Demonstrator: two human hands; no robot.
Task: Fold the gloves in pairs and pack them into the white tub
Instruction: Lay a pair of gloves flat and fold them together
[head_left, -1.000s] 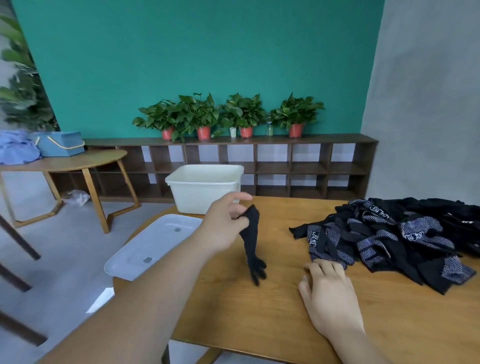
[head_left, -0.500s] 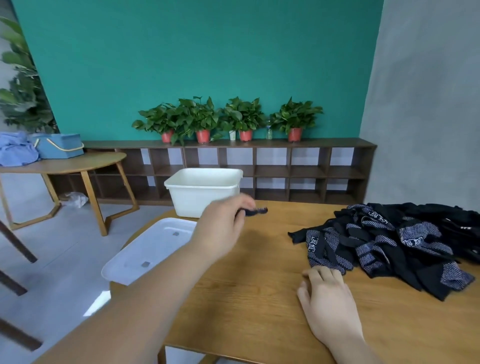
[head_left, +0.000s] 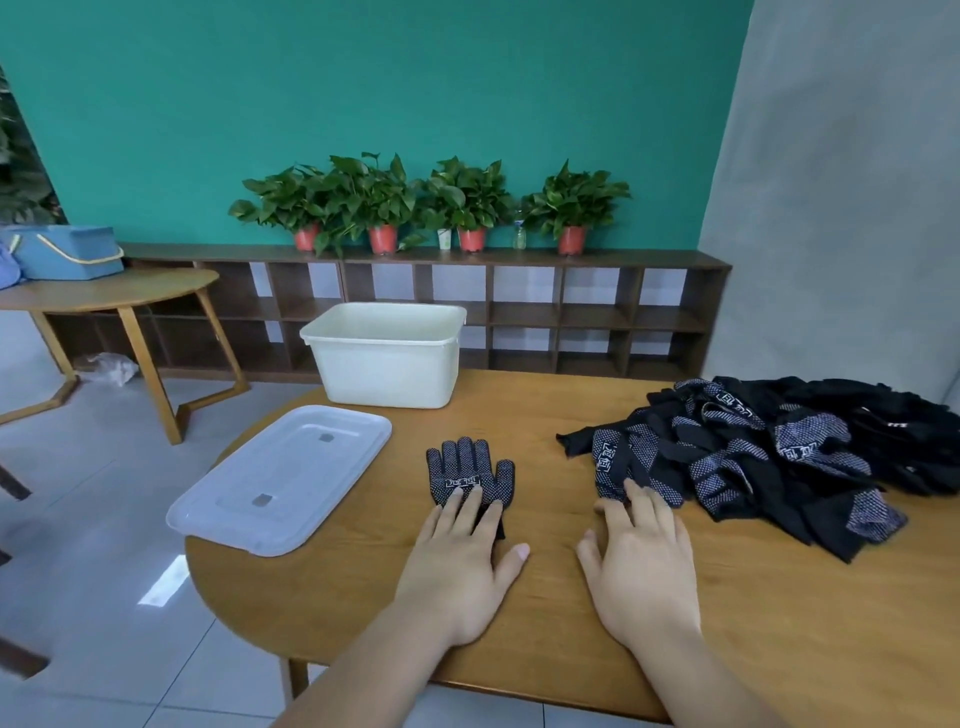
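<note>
One black glove (head_left: 466, 470) with white grip dots lies flat on the wooden table (head_left: 545, 613), its fingers pointing away from me. My left hand (head_left: 462, 564) lies flat with straight fingers pressing on the glove's cuff end. My right hand (head_left: 641, 561) rests flat on the table, its fingertips touching the near edge of a pile of black dotted gloves (head_left: 769, 452) at the right. The white tub (head_left: 387, 353) stands at the table's far edge, its inside hidden from here.
A clear plastic lid (head_left: 283, 475) lies at the table's left edge, in front of the tub. Beyond are a low shelf unit (head_left: 519, 312) with potted plants, and a second wooden table (head_left: 104, 296) carrying a blue box at far left.
My left hand held the glove in the air, swung it, and has now laid it flat on the table and pressed on it. My right hand slid slightly toward the pile.
</note>
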